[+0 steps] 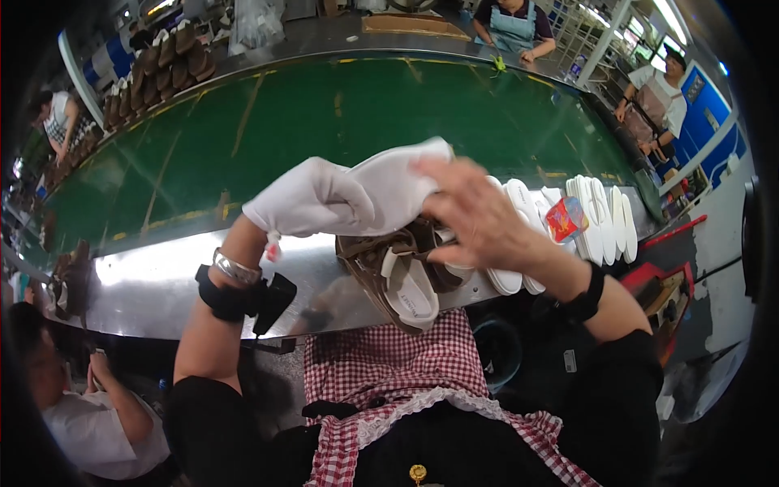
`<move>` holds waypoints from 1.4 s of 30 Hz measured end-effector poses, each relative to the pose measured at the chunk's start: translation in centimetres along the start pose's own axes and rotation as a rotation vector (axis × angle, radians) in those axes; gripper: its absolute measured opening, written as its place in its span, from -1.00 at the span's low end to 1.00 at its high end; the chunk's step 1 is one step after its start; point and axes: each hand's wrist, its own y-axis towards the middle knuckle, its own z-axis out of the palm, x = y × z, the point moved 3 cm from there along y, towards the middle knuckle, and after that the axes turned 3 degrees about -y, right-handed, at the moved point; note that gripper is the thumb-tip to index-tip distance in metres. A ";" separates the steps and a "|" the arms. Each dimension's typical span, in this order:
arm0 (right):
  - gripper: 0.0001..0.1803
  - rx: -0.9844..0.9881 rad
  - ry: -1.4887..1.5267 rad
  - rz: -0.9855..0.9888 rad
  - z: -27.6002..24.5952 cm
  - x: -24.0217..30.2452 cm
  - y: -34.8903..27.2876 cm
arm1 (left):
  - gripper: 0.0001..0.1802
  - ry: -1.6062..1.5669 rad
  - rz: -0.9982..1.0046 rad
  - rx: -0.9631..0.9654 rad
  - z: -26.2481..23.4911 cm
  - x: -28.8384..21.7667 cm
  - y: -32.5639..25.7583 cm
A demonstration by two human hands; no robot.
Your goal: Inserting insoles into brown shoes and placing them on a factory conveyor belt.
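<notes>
On my feed: 2 hands, ctr of frame. L hand [312, 195], in 1 white fabric glove [268, 203], is curled round 1 flat white oblong insole [398, 187], held up at ctr. R hand [479, 213], bare & blurred, is spread wide by the insole's R end; can't tell if touching. Just below I count 2 brown strapped shoes [365, 272], the nearer w/ 1 white footbed [411, 294], on the silver metal-edged desk [162, 272]. Mid-right: several overlapping white insoles [596, 215], no exact count, w/ 1 shiny red-and-blue packet [565, 220] among 'em.
</notes>
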 end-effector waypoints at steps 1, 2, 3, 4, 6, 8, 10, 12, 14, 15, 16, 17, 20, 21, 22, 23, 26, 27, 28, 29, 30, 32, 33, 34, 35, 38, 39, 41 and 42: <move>-0.24 -0.022 -0.056 -0.001 -1.7 -0.9 -0.1 | -0.81 -0.100 0.131 0.126 0.6 -1.4 0.8; -0.26 -0.035 -0.098 -0.051 -2.2 -1.8 -0.3 | -0.81 -0.087 0.138 0.145 0.9 -2.2 2.0; -0.29 -0.019 -0.028 -0.021 -1.9 -3.1 -1.3 | -0.79 -0.107 0.108 0.205 1.4 -2.9 3.3; -0.31 -0.001 0.044 0.011 -1.9 -4.2 -2.6 | -0.76 -0.129 0.078 0.267 2.2 -3.5 4.6; -0.32 -0.012 -0.017 0.167 -3.5 -5.4 -5.5 | -0.75 -0.305 0.137 -0.113 3.3 -2.6 7.3; -0.36 -0.047 -0.104 0.364 -4.3 -6.5 -9.0 | -0.76 -0.006 0.112 -0.322 4.3 0.6 9.7; -0.38 0.001 -0.166 0.569 -4.9 -5.8 -13.0 | -0.70 0.828 -0.167 -0.147 9.8 1.8 12.0; -0.38 0.084 -0.123 0.649 -4.1 -4.1 -14.8 | -0.57 1.338 -0.108 -0.169 14.5 2.8 12.8; -0.37 0.169 -0.074 0.711 -2.6 -3.0 -15.1 | -0.59 1.316 -0.153 -0.257 14.9 7.1 13.7; -0.36 0.166 -0.041 0.695 -2.3 -2.1 -15.1 | -0.60 1.296 -0.171 -0.334 14.8 6.9 13.9; -0.35 0.164 -0.006 0.675 -2.0 -1.4 -15.0 | -0.69 1.129 -0.195 -0.315 14.4 7.2 13.9; -0.39 0.185 -0.010 0.656 -2.0 -0.9 -15.1 | -0.68 0.943 -0.217 -0.395 13.8 6.9 13.6; -0.42 0.306 0.022 0.633 -2.0 0.3 -14.6 | -0.76 0.678 -0.218 -0.502 12.7 6.0 12.7; -0.55 0.315 -0.021 0.598 -2.2 0.5 -13.9 | -0.76 0.578 -0.219 -0.504 12.6 5.9 12.4; -0.55 0.320 -0.018 0.601 -1.9 0.4 -13.3 | -0.74 0.476 -0.218 -0.505 12.5 6.0 12.3; -0.62 0.388 -0.033 0.472 -1.5 1.0 -12.0 | -0.72 0.351 -0.237 -0.570 12.1 8.1 12.1; -0.72 0.525 -0.086 0.343 1.1 1.6 -10.2 | -0.75 0.241 -0.248 -0.537 12.1 9.7 12.7; -0.72 0.637 -0.117 0.370 2.7 1.3 -10.3 | -0.82 0.072 -0.309 -0.505 12.2 8.9 12.4; -0.71 0.749 -0.147 0.398 4.3 1.0 -10.6 | -0.82 0.063 -0.307 -0.497 12.2 8.8 12.5; -0.71 0.759 -0.151 0.400 6.0 0.8 -10.8 | -0.83 -0.012 -0.369 -0.434 12.2 9.1 12.5; -0.67 0.743 -0.135 0.490 7.5 0.3 -10.9 | -0.84 -0.082 -0.427 -0.368 12.3 9.4 12.6; -0.64 0.735 -0.124 0.586 8.3 0.0 -11.8 | -0.81 -0.132 -0.413 -0.357 12.6 10.1 12.8; -0.59 0.518 -0.299 0.508 6.9 1.2 -12.2 | -0.81 -0.155 -0.366 -0.372 12.8 9.9 12.5; -0.52 0.299 -0.465 0.424 5.1 2.5 -12.7 | -0.80 -0.178 -0.318 -0.385 13.0 9.8 12.3; -0.45 0.293 -0.486 0.460 3.2 3.4 -13.0 | -0.81 -0.074 -0.299 -0.404 12.8 9.2 11.8; -0.48 0.700 -0.063 0.981 0.2 5.0 -14.3 | -0.84 -0.189 -0.327 -0.401 13.1 10.6 12.1; -0.48 0.711 -0.062 0.997 0.3 5.0 -14.4 | -0.86 -0.114 -0.291 -0.412 13.1 10.7 12.1; -0.57 0.496 -0.089 0.943 0.2 4.7 -14.0 | -0.86 -0.146 -0.267 -0.400 13.3 10.9 12.0; -0.57 0.504 -0.086 0.948 0.6 4.2 -13.9 | -0.85 -0.169 -0.241 -0.405 13.3 11.0 12.0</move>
